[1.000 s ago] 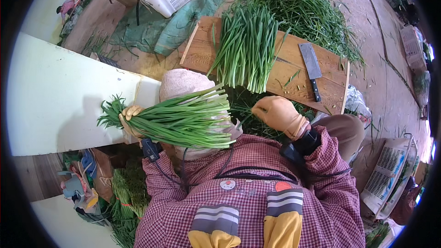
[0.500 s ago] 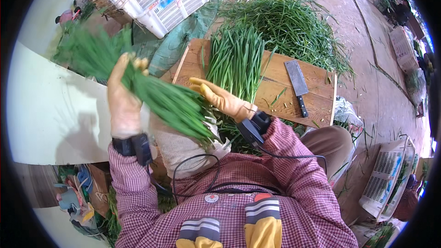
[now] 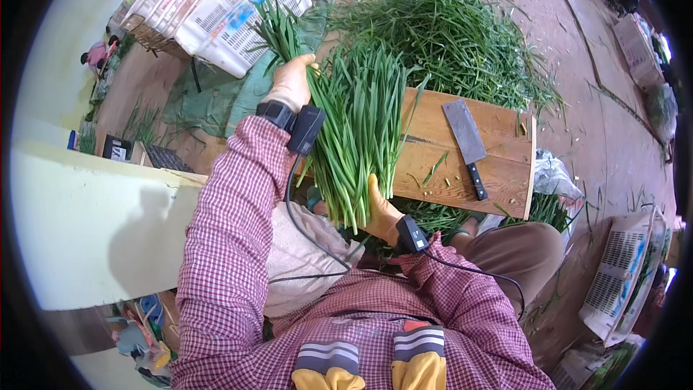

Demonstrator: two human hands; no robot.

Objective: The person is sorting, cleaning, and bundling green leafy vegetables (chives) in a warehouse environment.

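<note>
A long bunch of garlic chives (image 3: 339,152) lies at the left end of the wooden board, with its pale cut ends toward me. My left hand (image 3: 292,81) is closed around the leafy upper part at the bunch's left side, and leaf tips stick out beyond the fist. Low on the bunch, my right hand (image 3: 382,211) holds the stalk ends; its thumb points up along the stalks and its other fingers are hidden behind them. A cleaver (image 3: 464,133) with a black handle rests on the wooden board (image 3: 498,188) to the right.
Beyond the board spreads a heap of loose green leaves (image 3: 440,36). White plastic crates (image 3: 238,22) stand at the far left on green netting (image 3: 209,101). Another white crate (image 3: 613,274) is at the right. Beside me on the left is a pale panel (image 3: 94,224).
My left hand has carried its bunch right, onto the board against the other stalks, turning it upright. My right hand has moved down to the stalk ends.
</note>
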